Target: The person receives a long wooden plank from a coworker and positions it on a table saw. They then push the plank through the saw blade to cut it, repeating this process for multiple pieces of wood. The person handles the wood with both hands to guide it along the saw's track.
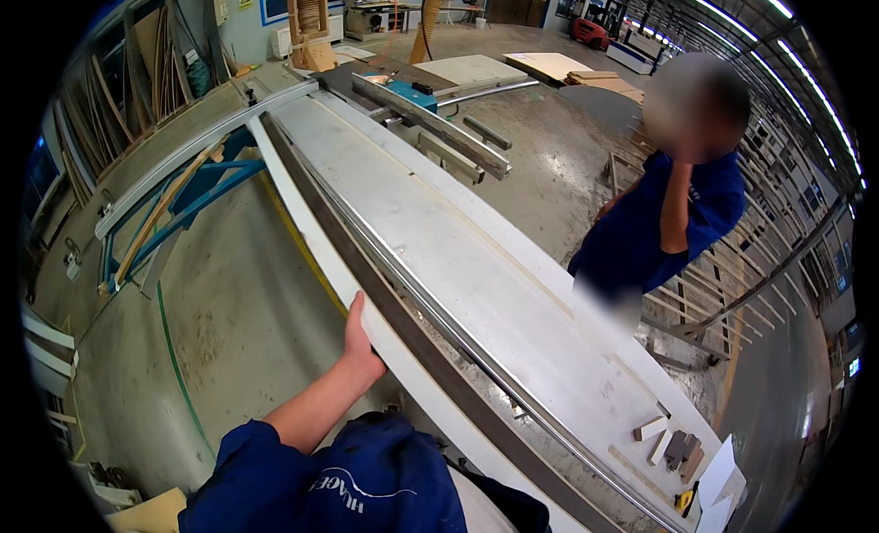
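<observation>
My left hand (362,345) grips the outer edge of a long, narrow white board (311,235), thumb up along it and the other fingers mostly hidden. A dark brown strip (385,304) runs along the board's inner side, beside a metal rail (430,322) and a wide pale machine table (467,258). My right hand is out of view. At the table's lower right end lie several small white and brown blocks (678,451), some white sheets (714,487) and a yellow tool (685,501), perhaps a tape measure.
A co-worker (678,222) in dark blue stands across the table, near slatted racks (742,304). A blue braced frame (201,212) is at the left, sheet boards (114,84) behind it. Metal beams (430,121) lie at the far end; a red forklift (591,34) stands farther back.
</observation>
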Action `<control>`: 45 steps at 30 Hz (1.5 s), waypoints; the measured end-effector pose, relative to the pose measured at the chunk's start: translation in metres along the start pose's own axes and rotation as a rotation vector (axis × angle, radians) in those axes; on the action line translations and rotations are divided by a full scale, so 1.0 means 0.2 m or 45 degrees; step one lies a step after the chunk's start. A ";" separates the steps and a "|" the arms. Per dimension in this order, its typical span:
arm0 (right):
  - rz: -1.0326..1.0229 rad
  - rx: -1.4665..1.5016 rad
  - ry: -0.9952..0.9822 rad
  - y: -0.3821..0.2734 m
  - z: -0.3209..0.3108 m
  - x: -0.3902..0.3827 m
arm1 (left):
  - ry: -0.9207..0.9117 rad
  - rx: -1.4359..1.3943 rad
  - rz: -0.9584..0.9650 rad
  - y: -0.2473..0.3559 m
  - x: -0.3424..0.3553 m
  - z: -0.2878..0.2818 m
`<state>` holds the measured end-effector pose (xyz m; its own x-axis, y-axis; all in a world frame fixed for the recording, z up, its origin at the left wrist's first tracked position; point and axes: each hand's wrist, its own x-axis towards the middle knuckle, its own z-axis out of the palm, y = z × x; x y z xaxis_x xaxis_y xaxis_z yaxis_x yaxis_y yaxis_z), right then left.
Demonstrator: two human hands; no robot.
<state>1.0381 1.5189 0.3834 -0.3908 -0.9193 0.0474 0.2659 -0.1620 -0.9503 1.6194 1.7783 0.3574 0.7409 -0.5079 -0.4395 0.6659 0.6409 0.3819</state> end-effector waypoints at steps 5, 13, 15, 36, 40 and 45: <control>-0.596 -0.562 -0.288 -0.18 -0.18 -0.18 | 0.115 0.055 0.146 -0.03 0.01 -0.20; 0.285 0.630 0.094 0.17 -0.18 0.23 | 0.357 0.364 0.326 0.31 -0.06 -0.54; 0.396 0.659 0.127 0.23 -0.12 0.19 | 0.417 0.840 0.702 0.24 -0.11 -0.52; -0.335 -0.176 -0.313 0.50 -0.36 0.49 | 0.047 0.031 0.081 -0.17 0.41 -0.10; 0.239 0.359 0.224 0.26 -0.62 0.64 | 0.172 0.169 0.029 -0.51 0.38 0.02; 0.361 0.629 0.371 0.28 -0.87 1.08 | 0.292 0.369 -0.058 -0.89 0.28 0.21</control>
<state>0.8151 1.3747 0.2858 -0.4506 -0.8268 -0.3367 0.7420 -0.1372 -0.6562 1.5451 1.6120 0.2986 0.6928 -0.3687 -0.6198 0.7193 0.4146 0.5574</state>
